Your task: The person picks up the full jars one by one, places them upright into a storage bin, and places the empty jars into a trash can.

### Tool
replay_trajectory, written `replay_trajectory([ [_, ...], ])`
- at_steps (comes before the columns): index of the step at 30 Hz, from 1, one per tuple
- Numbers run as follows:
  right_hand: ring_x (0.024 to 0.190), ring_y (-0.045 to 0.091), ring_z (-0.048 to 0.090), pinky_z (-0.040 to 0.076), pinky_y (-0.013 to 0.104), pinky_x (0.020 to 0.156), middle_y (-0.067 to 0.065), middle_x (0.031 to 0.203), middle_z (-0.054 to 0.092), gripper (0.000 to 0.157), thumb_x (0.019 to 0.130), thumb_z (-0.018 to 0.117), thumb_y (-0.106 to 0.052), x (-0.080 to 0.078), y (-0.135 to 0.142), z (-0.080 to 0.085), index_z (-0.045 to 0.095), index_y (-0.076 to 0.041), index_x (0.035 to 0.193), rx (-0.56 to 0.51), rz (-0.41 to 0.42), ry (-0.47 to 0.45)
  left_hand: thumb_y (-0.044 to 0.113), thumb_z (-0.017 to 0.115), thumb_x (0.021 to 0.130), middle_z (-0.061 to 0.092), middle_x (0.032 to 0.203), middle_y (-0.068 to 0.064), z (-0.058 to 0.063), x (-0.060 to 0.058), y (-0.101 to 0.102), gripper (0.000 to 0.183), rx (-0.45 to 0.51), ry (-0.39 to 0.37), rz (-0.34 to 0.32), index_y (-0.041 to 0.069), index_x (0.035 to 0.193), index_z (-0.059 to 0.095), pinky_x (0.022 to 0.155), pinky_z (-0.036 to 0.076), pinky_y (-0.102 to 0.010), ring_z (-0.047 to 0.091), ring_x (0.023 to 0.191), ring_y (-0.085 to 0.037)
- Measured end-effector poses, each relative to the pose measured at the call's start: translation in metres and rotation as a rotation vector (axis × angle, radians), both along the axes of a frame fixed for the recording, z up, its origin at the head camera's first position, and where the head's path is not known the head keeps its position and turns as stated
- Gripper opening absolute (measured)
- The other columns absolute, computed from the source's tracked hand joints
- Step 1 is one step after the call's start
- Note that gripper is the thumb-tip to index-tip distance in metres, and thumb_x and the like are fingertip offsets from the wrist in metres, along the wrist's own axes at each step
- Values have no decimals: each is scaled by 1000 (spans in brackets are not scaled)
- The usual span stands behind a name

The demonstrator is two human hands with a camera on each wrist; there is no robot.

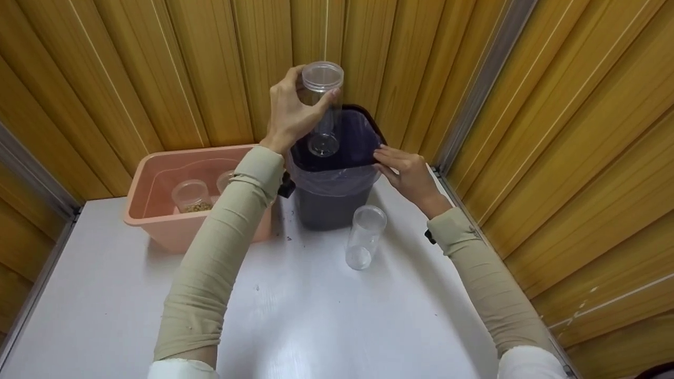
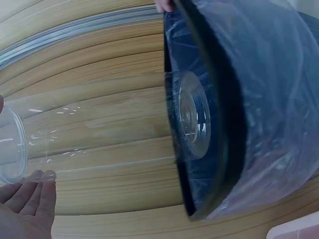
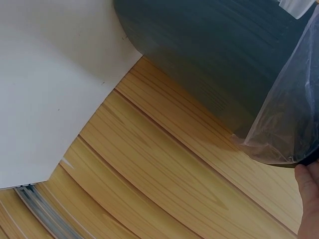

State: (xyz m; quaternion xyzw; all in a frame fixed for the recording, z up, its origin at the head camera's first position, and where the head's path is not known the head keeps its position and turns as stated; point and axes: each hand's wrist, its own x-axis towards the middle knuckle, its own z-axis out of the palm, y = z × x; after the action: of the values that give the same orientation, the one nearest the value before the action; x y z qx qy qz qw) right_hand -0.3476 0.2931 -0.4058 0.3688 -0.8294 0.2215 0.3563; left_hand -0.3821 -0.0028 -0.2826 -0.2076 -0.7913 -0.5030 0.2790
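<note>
My left grip [image 1: 292, 113] clamps an empty-looking jar [image 1: 325, 129], right grip [image 1: 408, 171] pinching the bin [image 1: 334, 205], a part-filled jar [image 1: 192, 196] at its nine o'clock seemingly left.

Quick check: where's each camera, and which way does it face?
Head: worn on the head, facing forward and down at bin, held jar and tub; sleeves, left fingers and right fingers show.
Left wrist: worn there, facing the held jar and bin's mouth; left fingers at left, right at top.
Right wrist: worn there, facing bin's outside, table and wall; right fingers at lower right.
Head and left wrist share the held jar.
</note>
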Motion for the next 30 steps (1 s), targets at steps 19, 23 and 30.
replay_trajectory([
  [19, 117, 38, 75, 64, 47, 98, 20, 119, 79, 23, 97, 79, -7, -4, -4, -4, 80, 5, 117, -6, 11, 30, 39, 88, 85, 76, 119, -16, -84, -1, -10, 70, -30, -65, 29, -2, 135, 63, 91, 59, -37, 73, 104, -26],
  [23, 118, 37, 75, 64, 46, 98, 20, 119, 79, 24, 97, 78, -8, -5, -3, -4, 80, 4, 118, 4, 8, 26, 41, 88, 85, 75, 121, -16, -91, -2, -10, 72, -58, -92, 44, -2, 138, 62, 95, 58, -39, 71, 108, -28],
  [30, 117, 37, 76, 64, 46, 97, 20, 119, 79, 24, 97, 79, -7, -8, -1, -5, 80, 3, 118, 0, 10, 35, 42, 87, 85, 74, 127, -16, -95, -4, -8, 73, -75, -109, 64, 0, 140, 61, 106, 56, -41, 70, 120, -31],
])
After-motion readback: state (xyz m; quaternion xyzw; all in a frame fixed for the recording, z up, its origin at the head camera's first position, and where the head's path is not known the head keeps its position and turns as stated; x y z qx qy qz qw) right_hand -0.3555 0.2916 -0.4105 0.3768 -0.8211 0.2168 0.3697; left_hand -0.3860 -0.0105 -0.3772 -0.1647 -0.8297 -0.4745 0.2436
